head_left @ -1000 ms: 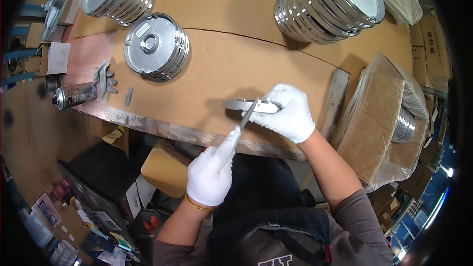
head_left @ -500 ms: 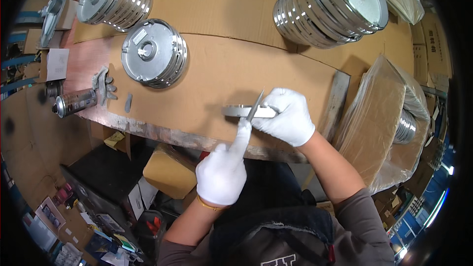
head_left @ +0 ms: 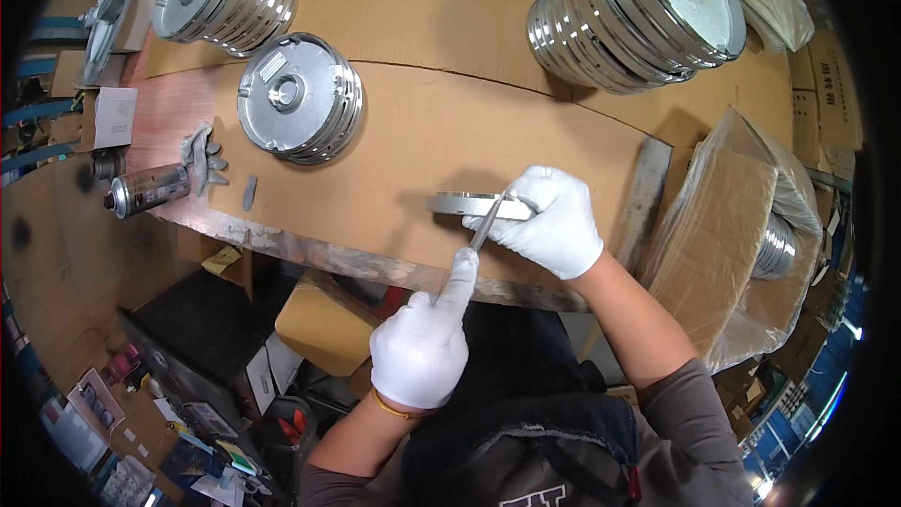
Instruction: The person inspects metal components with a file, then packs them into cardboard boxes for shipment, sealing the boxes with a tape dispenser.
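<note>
A cardboard-covered table (head_left: 413, 141) spreads before the person, whose bare forearms reach toward its near edge from below. On the right stands a carton wrapped in clear plastic (head_left: 709, 263); at the far side are a large stack of metal discs (head_left: 648, 14), a second stack (head_left: 225, 0) at the upper left and a lower stack (head_left: 300, 101) nearer.

The right hand (head_left: 552, 222), in a white glove, is over the near part of the table, its forearm slanting up and leftward. Its fingers are closed around the right end of a single metal disc (head_left: 469, 205), which is held nearly edge-on to the view, its rim toward the person. The gloved left hand (head_left: 419, 357) is lower and farther left, just short of the table edge, back of the hand upward. Its index finger points straight up and to the right along a thin metal tool (head_left: 486, 227), while the other fingers curl in; the tool's rear end is hidden by the hand. The tool slants across the disc's rim, its tip beside the right hand's fingers.

Compared with half a second ago, the right hand and disc are almost where they were. The left index fingertip sits farther below the disc, and the tool has been drawn back, so that its tip no longer projects well beyond the rim.
</note>
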`<state>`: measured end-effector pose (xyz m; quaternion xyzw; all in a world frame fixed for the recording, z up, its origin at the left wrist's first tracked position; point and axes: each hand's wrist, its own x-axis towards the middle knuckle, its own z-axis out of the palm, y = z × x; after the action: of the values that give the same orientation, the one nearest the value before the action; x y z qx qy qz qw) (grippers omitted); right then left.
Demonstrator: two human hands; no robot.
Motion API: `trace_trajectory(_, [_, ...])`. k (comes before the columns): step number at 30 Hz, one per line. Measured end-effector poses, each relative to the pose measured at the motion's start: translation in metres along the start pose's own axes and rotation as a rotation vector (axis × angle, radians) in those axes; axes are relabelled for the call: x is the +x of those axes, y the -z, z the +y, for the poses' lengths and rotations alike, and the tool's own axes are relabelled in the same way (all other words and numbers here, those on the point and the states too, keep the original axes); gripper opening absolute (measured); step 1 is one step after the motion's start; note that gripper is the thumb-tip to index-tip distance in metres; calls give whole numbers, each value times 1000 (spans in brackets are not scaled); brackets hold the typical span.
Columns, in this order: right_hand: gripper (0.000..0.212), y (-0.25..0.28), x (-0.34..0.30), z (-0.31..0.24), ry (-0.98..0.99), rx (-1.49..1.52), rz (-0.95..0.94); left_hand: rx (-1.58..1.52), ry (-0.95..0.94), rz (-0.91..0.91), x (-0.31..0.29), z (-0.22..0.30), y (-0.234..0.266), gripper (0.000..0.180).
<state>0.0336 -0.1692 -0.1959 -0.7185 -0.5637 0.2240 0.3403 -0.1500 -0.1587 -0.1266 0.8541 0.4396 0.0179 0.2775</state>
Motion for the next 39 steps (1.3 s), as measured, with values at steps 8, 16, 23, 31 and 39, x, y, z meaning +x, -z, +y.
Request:
trace_trajectory(8, [21,-3,-4,-4,15,-52,-6,109,-46,26,-4,-1,-3,55])
trace_trajectory(16, [23,-4,-7,-5,10,-15,52,22,-59,116,5,-1,-11,55])
trace_trajectory(23, [30,-4,-8,-12,-58,-66,14,124,-22,36,9,2,-11,54])
trace_trajectory(31, [21,-3,-9,-6,-116,-49,-8,104,-56,93,8,-2,-15,55])
trace_trajectory(39, [25,-3,-6,-12,-76,-78,-2,111,21,25,-3,0,-11,55])
